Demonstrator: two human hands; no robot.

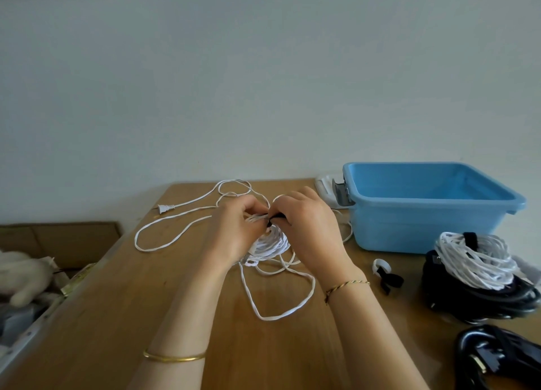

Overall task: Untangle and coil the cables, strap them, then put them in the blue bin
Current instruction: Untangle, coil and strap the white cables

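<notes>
I'm working on a smooth, matt wooden table [117, 316] — handling a matt white plastic cable [270, 244] and a black cloth strap [277, 217]; the blue bin [409, 228] is showing smooth plastic.

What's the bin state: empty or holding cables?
Empty as far as shown: the bin interior is bare blue, near floor hidden by its wall. A strapped white coil lies outside it.
</notes>
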